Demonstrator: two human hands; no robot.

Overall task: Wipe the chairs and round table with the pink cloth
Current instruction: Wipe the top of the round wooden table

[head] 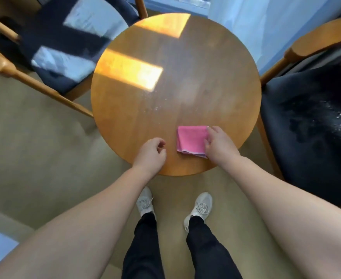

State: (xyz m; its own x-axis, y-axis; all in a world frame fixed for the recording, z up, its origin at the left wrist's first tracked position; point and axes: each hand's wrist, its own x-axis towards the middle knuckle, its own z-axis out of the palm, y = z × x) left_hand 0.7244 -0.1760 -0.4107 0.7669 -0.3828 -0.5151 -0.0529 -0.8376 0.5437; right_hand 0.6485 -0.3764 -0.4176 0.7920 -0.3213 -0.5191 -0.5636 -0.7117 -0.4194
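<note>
Pink cloth [190, 140] lies folded into a neat square on the round table [175, 77], lower-centre of frame, near the table's bottom edge. Right hand [219, 144] rests on the cloth's right side, fingers bent over its edge w/ thumb at the lower corner, prob. pinning the fold flat or getting a hold before a pass. Left hand [152, 153] sits just left of the cloth, not touching it, loosely curled w/ nothing in it. Pale specks show mid-table, so wiping looks not yet finished there. Left chair [50, 49], upper left of frame; right chair [310, 109], right edge, its dark seat glistening in spots, poss. damp.
</note>
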